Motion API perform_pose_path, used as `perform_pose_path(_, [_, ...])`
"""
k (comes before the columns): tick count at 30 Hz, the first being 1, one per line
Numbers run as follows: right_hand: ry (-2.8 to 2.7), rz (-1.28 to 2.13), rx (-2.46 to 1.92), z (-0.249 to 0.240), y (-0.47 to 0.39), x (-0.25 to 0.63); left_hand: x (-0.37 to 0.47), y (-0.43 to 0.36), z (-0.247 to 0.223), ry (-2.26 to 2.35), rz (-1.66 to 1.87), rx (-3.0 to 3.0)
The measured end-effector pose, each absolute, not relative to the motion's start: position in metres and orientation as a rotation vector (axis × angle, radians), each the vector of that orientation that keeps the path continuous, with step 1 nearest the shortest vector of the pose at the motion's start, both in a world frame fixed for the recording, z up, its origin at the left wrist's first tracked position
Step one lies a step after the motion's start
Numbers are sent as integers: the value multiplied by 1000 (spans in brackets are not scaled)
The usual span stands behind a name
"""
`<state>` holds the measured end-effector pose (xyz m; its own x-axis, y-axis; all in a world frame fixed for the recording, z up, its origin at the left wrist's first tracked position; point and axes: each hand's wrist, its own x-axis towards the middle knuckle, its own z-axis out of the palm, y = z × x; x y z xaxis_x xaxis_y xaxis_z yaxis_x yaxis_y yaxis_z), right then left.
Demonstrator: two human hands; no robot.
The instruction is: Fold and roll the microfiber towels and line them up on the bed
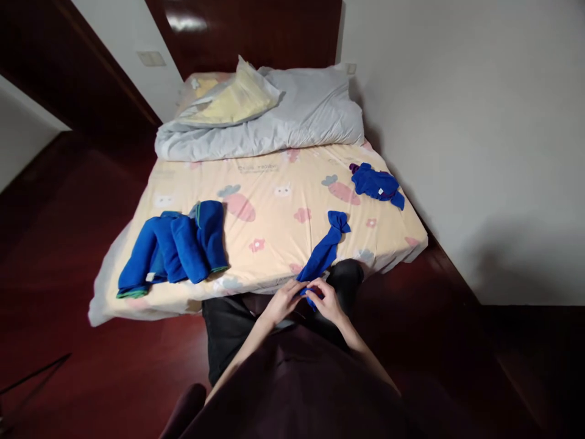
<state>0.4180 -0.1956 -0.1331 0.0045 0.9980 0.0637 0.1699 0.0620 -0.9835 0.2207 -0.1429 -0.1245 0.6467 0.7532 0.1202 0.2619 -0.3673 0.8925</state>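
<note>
Bed's near edge carried a blue cloth (325, 249); my left hand (284, 300) and right hand (327, 301) pinched its end, best held taut.

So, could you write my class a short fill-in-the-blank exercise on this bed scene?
1. Both hands, left hand and right hand, pinch the near end of a long ____ cloth.
2. The rolled cloths lie to the ____ of it.
3. The grey duvet is bunched at the ____ end of the bed.

Missing words: blue; left; far
</note>
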Motion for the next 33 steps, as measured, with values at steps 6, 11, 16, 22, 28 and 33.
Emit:
perform_pose_path(6, [-1326,934,-1361,-152,-216,407,202,-143,-119,1171,1149,1364])
perform_pose_path(11, [-1340,838,-1350,-165,-230,396,195,-145,-118,1253,1188,1196])
perform_pose_path(16, [-1306,853,-1422,-160,-225,384,192,-151,-118,1245,1128,1224])
perform_pose_path(22, [-1341,1005,-1329,-154,-203,379,188,-149,-121,1198,1104,1229])
perform_pose_path(28, [-1239,944,-1342,-144,-205,368,178,-147,-117,1091,1070,1346])
perform_pose_path(33, [-1328,907,-1357,-120,-213,358,179,-154,-98,848,980,1632])
